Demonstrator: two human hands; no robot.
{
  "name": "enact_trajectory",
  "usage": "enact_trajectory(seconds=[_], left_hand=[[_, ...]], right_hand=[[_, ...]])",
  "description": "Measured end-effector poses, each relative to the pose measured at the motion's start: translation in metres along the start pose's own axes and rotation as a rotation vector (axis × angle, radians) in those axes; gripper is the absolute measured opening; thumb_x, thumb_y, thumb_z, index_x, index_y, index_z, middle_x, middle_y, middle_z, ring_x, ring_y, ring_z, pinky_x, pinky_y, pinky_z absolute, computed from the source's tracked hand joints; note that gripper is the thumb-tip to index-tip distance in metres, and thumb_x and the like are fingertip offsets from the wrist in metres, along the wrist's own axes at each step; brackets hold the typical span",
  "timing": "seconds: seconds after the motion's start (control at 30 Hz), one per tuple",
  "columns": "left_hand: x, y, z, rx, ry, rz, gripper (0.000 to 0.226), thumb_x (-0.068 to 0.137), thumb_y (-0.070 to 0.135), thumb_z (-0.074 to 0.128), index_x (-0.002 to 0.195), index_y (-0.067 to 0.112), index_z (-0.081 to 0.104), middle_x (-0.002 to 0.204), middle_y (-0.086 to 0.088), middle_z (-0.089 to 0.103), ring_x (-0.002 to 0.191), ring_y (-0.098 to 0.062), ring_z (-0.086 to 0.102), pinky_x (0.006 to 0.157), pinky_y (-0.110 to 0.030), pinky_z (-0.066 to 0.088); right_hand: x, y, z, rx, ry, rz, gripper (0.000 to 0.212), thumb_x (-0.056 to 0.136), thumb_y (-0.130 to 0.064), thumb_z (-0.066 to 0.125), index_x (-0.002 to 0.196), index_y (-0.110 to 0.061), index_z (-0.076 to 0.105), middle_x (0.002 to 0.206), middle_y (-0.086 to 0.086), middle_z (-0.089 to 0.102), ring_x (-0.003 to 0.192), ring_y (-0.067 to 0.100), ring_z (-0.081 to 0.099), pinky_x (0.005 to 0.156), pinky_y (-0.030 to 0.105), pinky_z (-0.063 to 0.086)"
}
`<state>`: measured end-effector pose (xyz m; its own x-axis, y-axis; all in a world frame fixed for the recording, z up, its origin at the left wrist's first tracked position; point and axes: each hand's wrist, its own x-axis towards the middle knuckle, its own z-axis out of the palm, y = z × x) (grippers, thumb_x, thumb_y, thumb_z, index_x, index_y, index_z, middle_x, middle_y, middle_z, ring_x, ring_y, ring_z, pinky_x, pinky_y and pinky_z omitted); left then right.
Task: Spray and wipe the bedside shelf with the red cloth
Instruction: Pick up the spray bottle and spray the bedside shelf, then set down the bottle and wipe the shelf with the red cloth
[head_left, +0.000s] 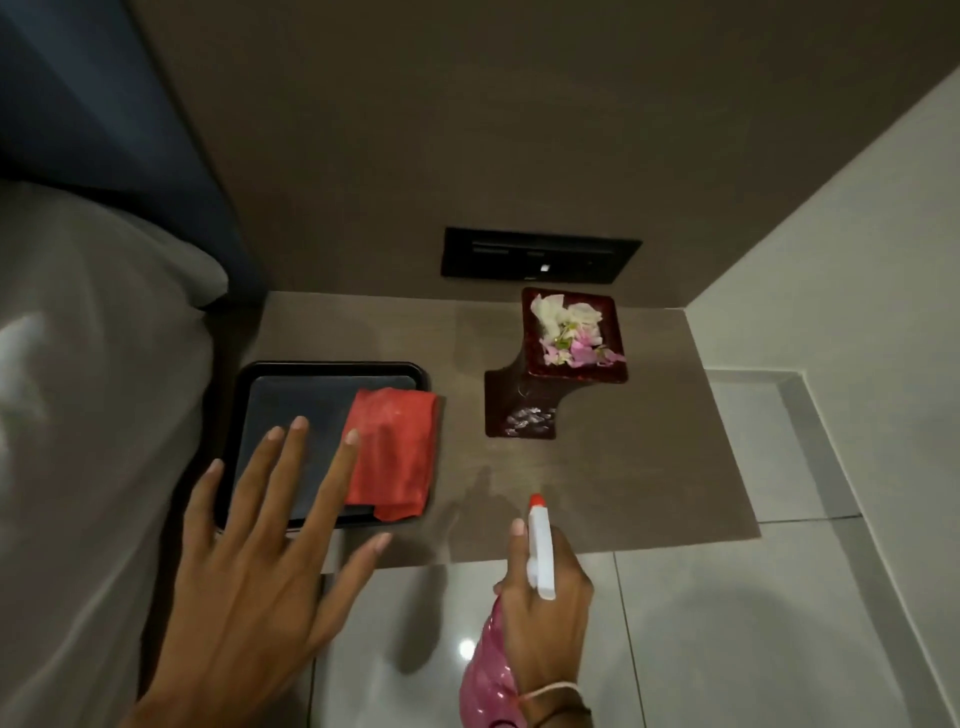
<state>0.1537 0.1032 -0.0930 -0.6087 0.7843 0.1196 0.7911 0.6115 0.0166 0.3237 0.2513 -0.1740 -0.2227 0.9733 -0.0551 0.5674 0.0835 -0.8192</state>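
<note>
The brown bedside shelf (623, 467) lies below me against the wall. A folded red cloth (397, 452) rests on the right side of a black tray (244, 415) at the shelf's left. My left hand (260, 561) hovers over the tray with fingers spread, the index fingertip at the cloth's left edge, holding nothing. My right hand (545, 608) grips a pink spray bottle (488, 675) with a white head and red nozzle (537, 540), pointed at the shelf's front middle.
A dark red stand holding a dish of pink and white petals (571, 332) sits at the shelf's back right. A black switch panel (540, 254) is on the wall behind. The bed with white linen (78, 415) borders the left; glossy floor tiles (727, 623) lie in front.
</note>
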Motion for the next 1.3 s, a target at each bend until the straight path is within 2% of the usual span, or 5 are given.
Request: enact_trajectory(seconds=[0.53, 0.7, 0.93, 1.13, 1.3], left_hand=[[-0.016, -0.103, -0.058, 0.075, 0.173, -0.156, 0.077, 0.093, 0.063, 0.045, 0.156, 0.02, 0.038, 0.161, -0.02, 0.04, 0.147, -0.037, 0.042, 0.113, -0.063, 0.037], [-0.013, -0.151, -0.068, 0.089, 0.186, -0.164, 0.077, 0.094, 0.062, 0.046, 0.156, 0.017, 0.036, 0.162, -0.023, 0.037, 0.147, -0.04, 0.041, 0.114, -0.063, 0.036], [-0.003, -0.151, -0.065, 0.009, 0.098, -0.167, 0.078, 0.095, 0.064, 0.041, 0.157, 0.017, 0.034, 0.162, -0.023, 0.035, 0.149, -0.039, 0.037, 0.113, -0.064, 0.037], [-0.005, -0.132, -0.058, -0.064, 0.155, -0.159, 0.068, 0.094, 0.05, 0.053, 0.145, 0.005, 0.053, 0.143, -0.029, 0.058, 0.131, -0.044, 0.058, 0.103, -0.06, 0.049], [-0.011, -0.077, -0.03, -0.546, -0.209, -0.224, 0.041, 0.095, 0.031, 0.05, 0.134, 0.02, 0.055, 0.119, -0.004, 0.062, 0.095, -0.03, 0.067, 0.075, -0.043, 0.058]], right_hand=[[-0.016, -0.166, 0.057, 0.312, -0.256, -0.38, 0.025, 0.093, -0.063, 0.055, 0.091, -0.039, 0.06, 0.068, -0.001, 0.06, 0.059, 0.013, 0.061, 0.057, 0.019, 0.054], [0.007, -0.225, 0.138, 0.327, -0.338, -0.448, 0.026, 0.097, -0.043, 0.058, 0.101, -0.017, 0.06, 0.082, 0.006, 0.065, 0.074, 0.025, 0.066, 0.071, 0.042, 0.06], [0.014, -0.231, 0.203, 0.201, -0.375, -0.596, 0.017, 0.097, -0.017, 0.067, 0.1, -0.002, 0.062, 0.089, 0.014, 0.063, 0.079, 0.021, 0.058, 0.075, 0.003, 0.04], [0.02, -0.198, 0.181, 0.131, -0.582, -0.438, 0.065, 0.083, -0.032, 0.083, 0.137, -0.018, 0.051, 0.127, 0.002, 0.061, 0.111, 0.015, 0.063, 0.094, 0.025, 0.055], [0.019, -0.129, 0.115, 0.086, -0.649, -0.265, 0.074, 0.084, -0.034, 0.08, 0.148, -0.036, 0.041, 0.152, -0.004, 0.047, 0.137, 0.015, 0.05, 0.107, 0.035, 0.051]])
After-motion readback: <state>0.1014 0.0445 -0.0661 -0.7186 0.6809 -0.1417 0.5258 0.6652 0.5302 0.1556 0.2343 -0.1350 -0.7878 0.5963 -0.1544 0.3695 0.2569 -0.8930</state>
